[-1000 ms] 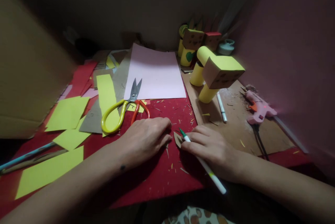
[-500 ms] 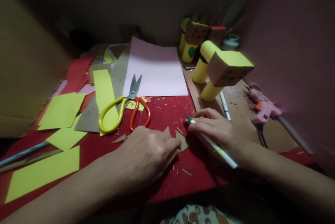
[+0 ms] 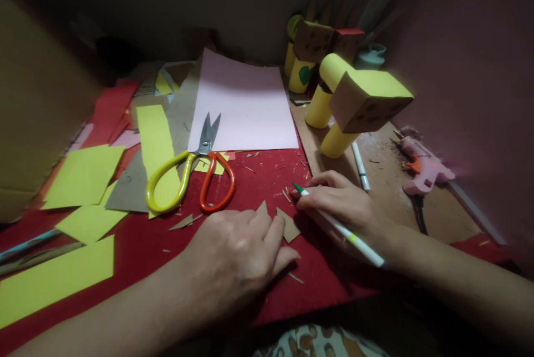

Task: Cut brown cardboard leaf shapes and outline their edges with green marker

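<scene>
In my right hand is a white felt-tip pen with a green tip, pinched between thumb and fingers and pointing up and left. My left hand rests palm down on the red tabletop, thumb apart from the forefinger. Just beyond its fingers lies a small cut piece of brown cardboard. A second pointed scrap shows partly behind the knuckles. Scissors with one yellow and one red handle lie with blades parted, just beyond my left hand.
A pink sheet lies at the back. Yellow paper pieces spread over the left side. At right, a yellow paper-and-cardboard animal figure stands on cardboard, near a white pen and a pink glue gun. More figures stand behind.
My left thumb has moved away from the forefinger, and the fingers have loosened near the cardboard piece. My right hand keeps the pen in nearly the same place. The view has shifted slightly.
</scene>
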{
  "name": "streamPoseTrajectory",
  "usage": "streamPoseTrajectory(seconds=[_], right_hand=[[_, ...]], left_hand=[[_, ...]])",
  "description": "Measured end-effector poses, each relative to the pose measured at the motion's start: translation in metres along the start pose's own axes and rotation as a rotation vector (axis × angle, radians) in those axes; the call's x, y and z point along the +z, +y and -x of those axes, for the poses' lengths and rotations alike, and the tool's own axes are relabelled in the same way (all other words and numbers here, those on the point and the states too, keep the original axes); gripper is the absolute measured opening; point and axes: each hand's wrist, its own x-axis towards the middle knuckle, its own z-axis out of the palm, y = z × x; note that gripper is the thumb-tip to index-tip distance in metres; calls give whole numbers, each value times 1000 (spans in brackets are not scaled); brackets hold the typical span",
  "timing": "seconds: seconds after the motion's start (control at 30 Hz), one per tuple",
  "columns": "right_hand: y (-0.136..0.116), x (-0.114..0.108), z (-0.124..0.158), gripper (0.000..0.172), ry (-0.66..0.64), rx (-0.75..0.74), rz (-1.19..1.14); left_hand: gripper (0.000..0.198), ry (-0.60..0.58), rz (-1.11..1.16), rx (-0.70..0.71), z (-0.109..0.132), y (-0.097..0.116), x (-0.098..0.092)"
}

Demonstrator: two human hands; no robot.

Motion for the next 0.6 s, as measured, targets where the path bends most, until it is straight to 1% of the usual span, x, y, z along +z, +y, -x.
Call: streamPoseTrajectory(seconds=[0.1, 0.23, 0.3, 0.37, 0.47, 0.53, 0.6], right_hand=[[-4, -5, -1, 14, 112, 109, -154], [-12, -16, -5, 16, 74, 155, -344], [-16, -21, -7, 19, 47, 226, -456], [-18, -23, -9, 20, 22, 379, -550], [-21, -22, -9, 17, 56, 640, -711], [-22, -19, -8, 14, 88, 754, -822], [-22, -15, -7, 10, 104, 829, -898]], left_hand=[[25, -6, -44, -1, 0, 3, 4], [20, -15, -16, -22, -1, 3, 8], [21, -24, 24, -30, -1, 1, 8], [21, -47, 51, -35, -1, 0, 8], [19, -65, 61, -43, -2, -1, 5], [22, -57, 53, -64, -1, 1, 4], [27, -57, 30, -89, -1, 3, 2]])
